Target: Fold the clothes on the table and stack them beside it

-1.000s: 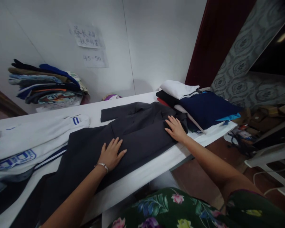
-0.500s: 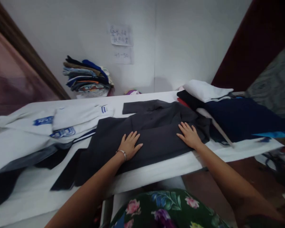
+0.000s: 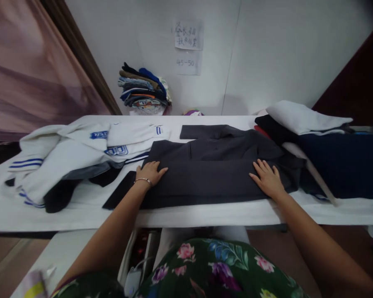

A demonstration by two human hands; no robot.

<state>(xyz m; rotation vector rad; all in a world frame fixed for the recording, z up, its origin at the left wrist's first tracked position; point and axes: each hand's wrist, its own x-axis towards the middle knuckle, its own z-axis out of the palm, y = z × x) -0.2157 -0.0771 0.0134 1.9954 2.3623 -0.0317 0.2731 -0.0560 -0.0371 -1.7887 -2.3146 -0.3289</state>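
A dark grey jacket (image 3: 205, 176) lies across the white table, its near side folded inward in a long straight band. One sleeve points left at the far edge, and a darker sleeve end sticks out at the near left. My left hand (image 3: 151, 173), with a bracelet at the wrist, rests flat on the jacket's left end, fingers spread. Flat on its right part lies my right hand (image 3: 268, 178), fingers also apart. Neither hand grips the cloth.
White garments with blue stripes (image 3: 71, 151) lie heaped on the left. Dark blue cloth (image 3: 338, 161) and a white folded garment (image 3: 307, 118) are piled on the right. A stack of folded clothes (image 3: 144, 89) stands at the back by the wall, under paper notes (image 3: 189, 35).
My left hand has slid left along the jacket to its left end. The right hand stays at about the same place on the cloth. The view has turned left.
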